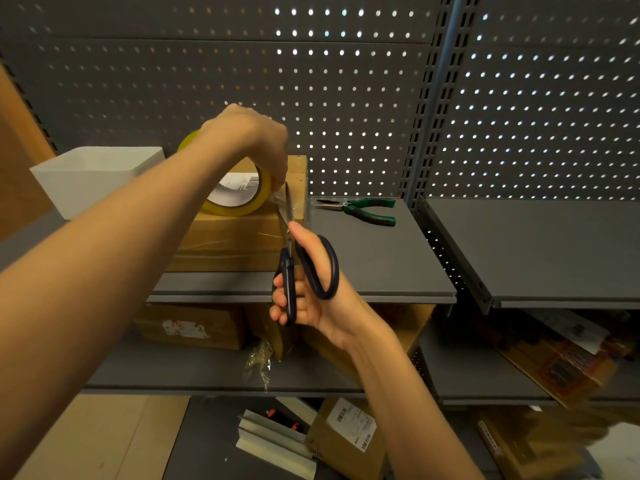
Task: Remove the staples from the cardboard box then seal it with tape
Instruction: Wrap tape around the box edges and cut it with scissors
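1. The brown cardboard box (228, 237) lies on the grey metal shelf (381, 258), toward its left half and near the front edge, with shiny clear tape across its top.
2. A yellowish roll of clear packing tape (239, 197) stands on edge on the box top; a strip of tape runs from it to the box's right end.
3. The left hand (249, 140) curls over the roll from above and grips it, fingers wrapped round its rim.
4. The right hand (308, 296) holds black-handled steel scissors (289, 271), fingers through the loops, thumb along the upper loop; the blades point up at the strip of tape just right of the roll.
5. Green-handled long-nose pliers (360, 209) lie on the shelf to the right of the box, near the back edge.
6. A white plastic bin (93, 178) sits at the shelf's left end, behind the left forearm.
7. A dark perforated metal panel (346, 98) backs the shelf.
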Action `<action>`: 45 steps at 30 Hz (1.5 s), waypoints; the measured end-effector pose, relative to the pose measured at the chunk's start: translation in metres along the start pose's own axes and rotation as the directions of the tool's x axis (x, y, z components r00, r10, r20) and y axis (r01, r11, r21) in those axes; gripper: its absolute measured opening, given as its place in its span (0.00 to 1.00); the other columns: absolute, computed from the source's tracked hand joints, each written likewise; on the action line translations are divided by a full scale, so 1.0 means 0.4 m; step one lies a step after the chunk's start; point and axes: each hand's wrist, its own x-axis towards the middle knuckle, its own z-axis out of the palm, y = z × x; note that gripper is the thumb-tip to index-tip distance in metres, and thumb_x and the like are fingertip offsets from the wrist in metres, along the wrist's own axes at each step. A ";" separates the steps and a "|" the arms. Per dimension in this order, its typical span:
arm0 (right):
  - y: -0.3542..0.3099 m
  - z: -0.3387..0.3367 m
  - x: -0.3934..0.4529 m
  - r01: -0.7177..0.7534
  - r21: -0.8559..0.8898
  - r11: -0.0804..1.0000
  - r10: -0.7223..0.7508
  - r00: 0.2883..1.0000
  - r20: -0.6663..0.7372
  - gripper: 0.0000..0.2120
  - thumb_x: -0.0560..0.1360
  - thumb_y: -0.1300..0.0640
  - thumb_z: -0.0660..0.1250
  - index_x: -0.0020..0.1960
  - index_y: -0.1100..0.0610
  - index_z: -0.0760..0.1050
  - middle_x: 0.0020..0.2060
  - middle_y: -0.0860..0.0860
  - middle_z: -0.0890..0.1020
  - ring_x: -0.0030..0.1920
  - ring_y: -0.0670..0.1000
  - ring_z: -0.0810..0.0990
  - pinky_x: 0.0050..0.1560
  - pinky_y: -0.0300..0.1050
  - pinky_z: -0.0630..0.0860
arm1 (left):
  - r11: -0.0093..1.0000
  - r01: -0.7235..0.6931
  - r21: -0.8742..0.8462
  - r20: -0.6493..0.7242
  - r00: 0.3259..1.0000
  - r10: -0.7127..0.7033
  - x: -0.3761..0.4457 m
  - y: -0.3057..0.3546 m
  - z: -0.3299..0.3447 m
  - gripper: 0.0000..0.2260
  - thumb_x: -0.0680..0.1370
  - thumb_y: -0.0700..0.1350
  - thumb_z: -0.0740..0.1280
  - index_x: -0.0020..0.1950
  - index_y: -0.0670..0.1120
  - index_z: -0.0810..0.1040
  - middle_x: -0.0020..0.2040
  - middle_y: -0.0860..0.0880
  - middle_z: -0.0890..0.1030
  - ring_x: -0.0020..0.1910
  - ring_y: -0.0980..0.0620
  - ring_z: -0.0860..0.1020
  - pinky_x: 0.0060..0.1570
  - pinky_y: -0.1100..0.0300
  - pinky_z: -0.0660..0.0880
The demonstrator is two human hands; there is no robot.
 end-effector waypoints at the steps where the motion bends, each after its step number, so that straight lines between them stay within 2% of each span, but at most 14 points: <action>1: -0.002 0.003 0.005 0.007 0.002 1.000 -0.007 1.000 -0.013 0.31 0.63 0.30 0.59 0.41 0.59 0.72 0.29 0.51 0.76 0.30 0.49 0.78 0.35 0.39 0.78 | 1.000 0.000 -0.001 -0.001 1.000 0.000 0.001 0.000 0.000 0.18 0.73 0.53 0.69 0.58 0.45 0.79 0.53 0.45 0.80 0.53 0.45 0.77 0.55 0.49 0.76; 7: 0.005 0.010 0.026 0.028 0.141 0.990 -0.018 0.997 -0.071 0.29 0.69 0.32 0.61 0.41 0.60 0.73 0.29 0.52 0.75 0.29 0.50 0.77 0.32 0.39 0.77 | 0.999 -0.014 -0.047 -0.019 1.000 0.014 0.010 -0.009 0.006 0.17 0.73 0.52 0.70 0.57 0.44 0.79 0.51 0.45 0.80 0.50 0.46 0.78 0.50 0.53 0.77; 10: 0.006 0.017 0.037 0.040 0.178 0.983 -0.024 0.995 -0.093 0.28 0.67 0.32 0.63 0.39 0.60 0.73 0.27 0.52 0.75 0.27 0.49 0.76 0.32 0.40 0.76 | 0.997 -0.021 -0.073 -0.031 0.999 0.019 0.013 -0.015 0.008 0.17 0.72 0.52 0.70 0.56 0.44 0.80 0.50 0.45 0.81 0.48 0.46 0.78 0.48 0.55 0.77; 25: 0.000 0.031 0.044 0.110 0.131 0.985 -0.075 0.966 -0.246 0.21 0.73 0.41 0.65 0.34 0.59 0.72 0.21 0.49 0.72 0.19 0.45 0.71 0.21 0.35 0.70 | 0.989 -0.045 -0.144 -0.042 0.998 0.040 0.025 -0.023 0.015 0.16 0.72 0.51 0.71 0.55 0.43 0.81 0.50 0.45 0.81 0.47 0.46 0.78 0.44 0.57 0.76; 30: 0.005 0.037 0.044 0.155 0.084 0.984 -0.129 0.958 -0.254 0.21 0.74 0.43 0.63 0.32 0.59 0.71 0.20 0.50 0.72 0.19 0.46 0.70 0.22 0.35 0.71 | 0.988 -0.035 -0.151 -0.069 0.997 0.024 0.027 -0.026 0.016 0.17 0.71 0.52 0.72 0.54 0.43 0.81 0.49 0.45 0.81 0.47 0.46 0.78 0.42 0.57 0.76; 40: 0.008 0.046 0.049 0.179 0.064 0.982 -0.156 0.951 -0.266 0.21 0.75 0.43 0.64 0.32 0.59 0.71 0.20 0.50 0.71 0.19 0.45 0.71 0.22 0.35 0.70 | 0.979 -0.054 -0.194 -0.124 0.992 0.030 0.019 -0.042 0.020 0.15 0.69 0.51 0.74 0.47 0.41 0.81 0.42 0.45 0.80 0.41 0.46 0.78 0.38 0.58 0.75; 45: 0.003 0.056 0.056 0.163 0.022 0.986 -0.151 0.951 -0.268 0.21 0.74 0.42 0.65 0.34 0.59 0.72 0.22 0.50 0.72 0.20 0.46 0.71 0.23 0.35 0.71 | 0.967 -0.002 -0.256 -0.103 0.994 -0.025 0.012 -0.082 0.021 0.16 0.69 0.54 0.72 0.44 0.42 0.80 0.41 0.44 0.80 0.39 0.48 0.77 0.30 0.62 0.69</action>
